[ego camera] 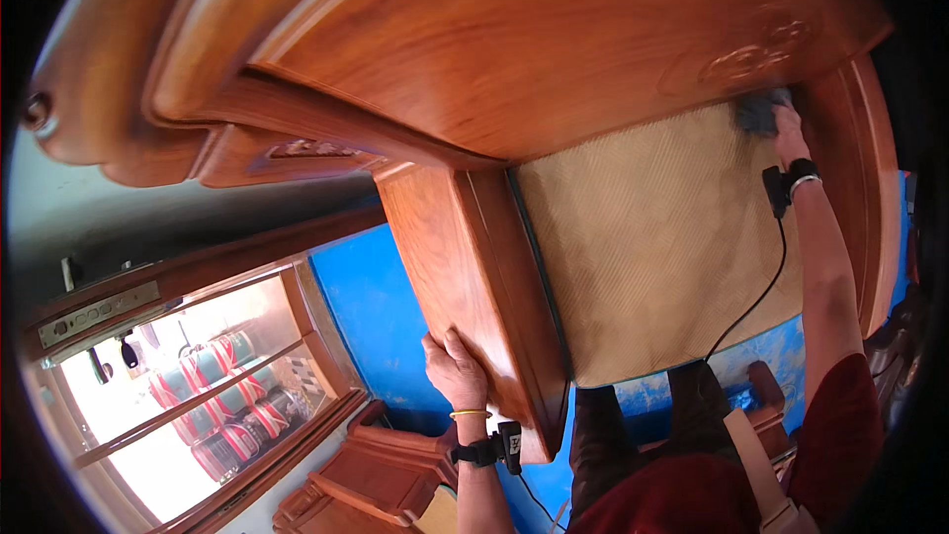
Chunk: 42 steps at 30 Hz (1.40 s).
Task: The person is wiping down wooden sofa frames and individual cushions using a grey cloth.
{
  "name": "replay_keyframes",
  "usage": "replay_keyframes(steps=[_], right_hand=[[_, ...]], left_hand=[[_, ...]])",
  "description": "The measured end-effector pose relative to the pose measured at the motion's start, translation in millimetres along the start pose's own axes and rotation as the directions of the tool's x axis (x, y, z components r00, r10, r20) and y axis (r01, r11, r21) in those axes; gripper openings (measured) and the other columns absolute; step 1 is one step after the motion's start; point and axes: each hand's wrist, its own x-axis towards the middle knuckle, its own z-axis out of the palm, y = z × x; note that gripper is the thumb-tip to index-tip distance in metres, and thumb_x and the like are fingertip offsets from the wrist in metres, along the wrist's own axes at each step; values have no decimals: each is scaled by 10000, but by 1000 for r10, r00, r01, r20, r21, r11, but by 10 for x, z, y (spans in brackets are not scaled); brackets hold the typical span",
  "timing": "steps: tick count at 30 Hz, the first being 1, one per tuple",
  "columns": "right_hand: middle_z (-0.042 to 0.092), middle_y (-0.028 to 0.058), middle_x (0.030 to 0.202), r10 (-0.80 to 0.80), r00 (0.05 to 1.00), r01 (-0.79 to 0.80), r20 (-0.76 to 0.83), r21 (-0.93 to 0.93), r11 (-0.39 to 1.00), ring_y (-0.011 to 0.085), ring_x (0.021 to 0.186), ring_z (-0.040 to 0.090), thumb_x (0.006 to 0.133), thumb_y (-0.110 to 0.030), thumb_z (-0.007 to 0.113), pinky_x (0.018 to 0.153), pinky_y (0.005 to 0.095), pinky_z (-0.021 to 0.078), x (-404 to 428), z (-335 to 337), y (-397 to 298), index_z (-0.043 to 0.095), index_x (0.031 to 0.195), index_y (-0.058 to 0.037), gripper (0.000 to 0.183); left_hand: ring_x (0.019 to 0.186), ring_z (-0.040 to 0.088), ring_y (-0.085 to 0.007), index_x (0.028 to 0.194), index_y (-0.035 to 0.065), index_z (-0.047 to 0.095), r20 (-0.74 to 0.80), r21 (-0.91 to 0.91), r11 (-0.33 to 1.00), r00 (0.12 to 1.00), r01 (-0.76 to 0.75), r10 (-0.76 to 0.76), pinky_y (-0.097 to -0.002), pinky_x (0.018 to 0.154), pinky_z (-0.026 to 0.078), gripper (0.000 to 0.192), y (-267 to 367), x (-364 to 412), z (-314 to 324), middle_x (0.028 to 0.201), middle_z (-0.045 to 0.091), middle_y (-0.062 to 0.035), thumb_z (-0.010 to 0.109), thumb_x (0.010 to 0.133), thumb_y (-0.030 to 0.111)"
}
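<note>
A large wooden armchair with a carved, polished backrest (519,52) fills the upper view. Its seat carries a tan woven mat (667,252) with a dark edge. My right hand (792,135) holds a dark grey-blue cloth (760,113) at the back corner of the seat, close to the backrest and the far armrest (845,185). Part of the fingers is hidden by the cloth. My left hand (456,371) grips the outer edge of the near wooden armrest (460,274), its thumb over the top. Both wrists wear black straps with small cabled devices.
At lower left, a wooden-framed window (300,348) shows stacked rolls outside, with keys (129,352) hanging near it. Another piece of carved wooden furniture (378,475) stands below on the blue floor. Black cables trail from both wrists.
</note>
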Motion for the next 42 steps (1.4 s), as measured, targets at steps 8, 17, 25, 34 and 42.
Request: replay_keyframes(steps=[8,17,25,34,42], right_hand=[[588,220,995,-443,847,507,293,-694,511,394,929,497,696,8,484,818,438,419,-901,1490,859,566,1073,-4,386],[629,152,929,236,41,934,971,-121,336,322,890,575,709,-35,517,829,414,448,-3056,1918,1247,660,924,-62,259],[595,224,864,126,472,560,873,-407,721,381,816,576,695,-64,521,711,430,469,-2263,1761,515,644,921,-43,258],[474,188,1252,-245,461,887,853,-452,93,377,1106,476,686,-1,535,915,425,425,-1383,1897,622,458,1242,-12,561],[548,228,1146,46,556,804,830,-552,221,351,1072,516,713,-17,482,927,391,415,-1364,2057,432,518,1194,16,484]], left_hand=[[760,593,-432,1029,-44,523,29,-15,999,999,44,-44,-451,629,453,439,51,-23,-17,810,605,-276,430,913,369],[741,601,-420,1038,-41,519,14,-41,999,1000,6,-5,-444,617,458,464,141,-37,16,798,612,-261,423,912,395],[745,597,-428,1018,-40,524,-6,9,1000,1000,4,-4,-448,614,458,442,46,-21,-21,802,609,-267,417,913,376],[697,576,-443,912,-35,509,-41,20,997,996,-73,73,-465,580,437,379,83,-20,28,738,585,-275,436,909,338],[697,580,-437,912,-33,507,-59,28,998,997,-56,57,-459,575,439,378,51,-20,2,745,588,-272,427,915,337]])
